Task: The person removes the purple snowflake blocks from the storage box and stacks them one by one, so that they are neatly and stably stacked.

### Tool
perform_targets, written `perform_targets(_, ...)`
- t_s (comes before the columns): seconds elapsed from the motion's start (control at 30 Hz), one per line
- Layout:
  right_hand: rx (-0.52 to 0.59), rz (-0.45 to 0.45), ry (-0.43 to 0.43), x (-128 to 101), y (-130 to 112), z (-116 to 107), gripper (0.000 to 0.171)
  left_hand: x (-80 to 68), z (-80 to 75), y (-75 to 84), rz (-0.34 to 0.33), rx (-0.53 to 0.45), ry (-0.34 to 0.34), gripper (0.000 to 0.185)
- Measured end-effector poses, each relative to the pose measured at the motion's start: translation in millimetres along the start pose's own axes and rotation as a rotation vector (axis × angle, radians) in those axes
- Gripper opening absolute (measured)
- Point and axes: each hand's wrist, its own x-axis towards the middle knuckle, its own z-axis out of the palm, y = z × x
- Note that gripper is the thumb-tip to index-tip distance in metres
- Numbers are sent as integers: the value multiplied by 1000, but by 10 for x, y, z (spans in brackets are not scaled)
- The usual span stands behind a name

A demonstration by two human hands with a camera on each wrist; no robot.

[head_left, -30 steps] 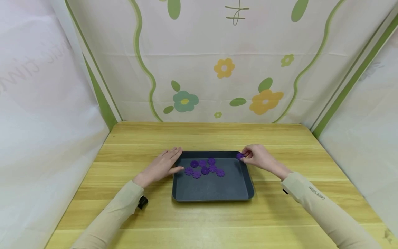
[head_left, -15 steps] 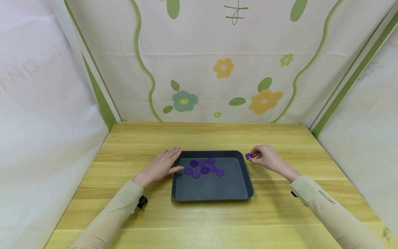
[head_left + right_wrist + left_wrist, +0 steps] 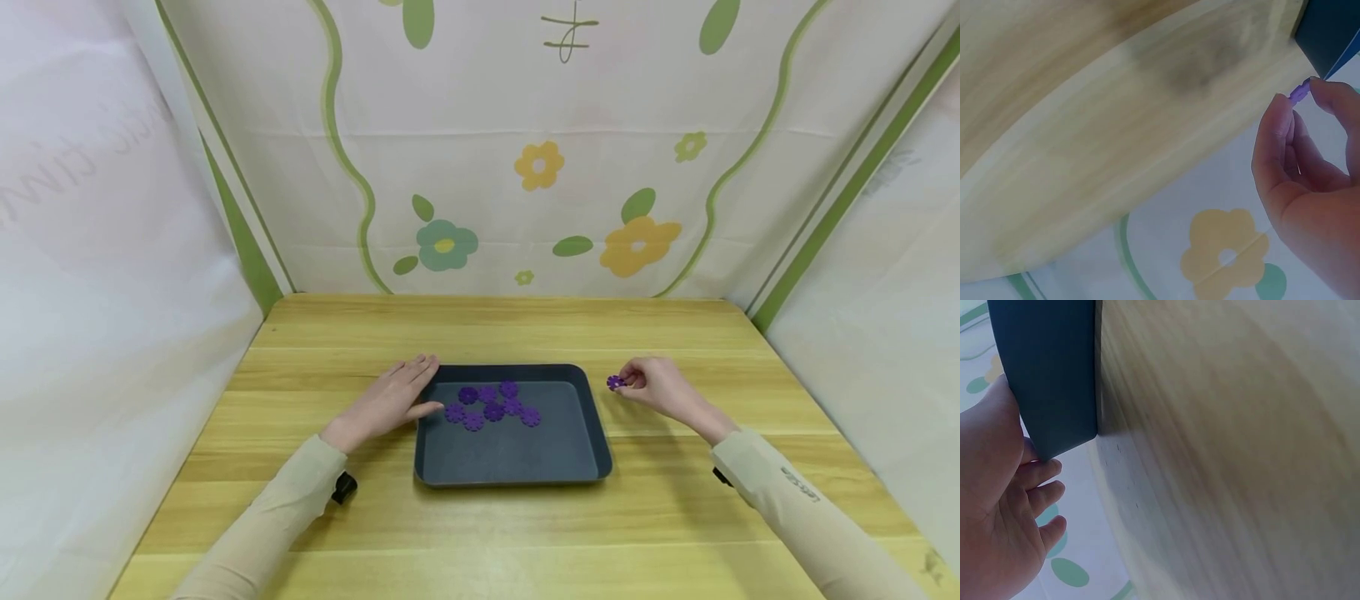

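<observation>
A light wooden table (image 3: 525, 517) spreads under both hands, walled by flower-printed cloth (image 3: 540, 167) beyond the fingertips. Between the hands sits a dark blue-grey tray (image 3: 517, 454), well within reach of each. The left hand (image 3: 390, 400) lies flat with straight, relaxed fingers against the tray's left rim near its far corner, gripping nothing. Just to the right of its fingertips, inside the tray, a cluster of purple flower-shaped discs (image 3: 491, 404) lies together. The right hand (image 3: 660, 387) is outside the tray, near its far right corner, and pinches one purple flower-shaped disc (image 3: 616, 382) between thumb and fingertip, just above the tabletop.
</observation>
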Motion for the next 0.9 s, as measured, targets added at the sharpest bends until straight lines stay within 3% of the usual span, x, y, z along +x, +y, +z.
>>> perform_targets(0.43,-5,44,-24,-98,138,76,16,-1,8,9,16,14,31,77)
perform_targets(0.9,-31,72,-24,-118,324,118,17,-7,-14,30,4,3,17,77)
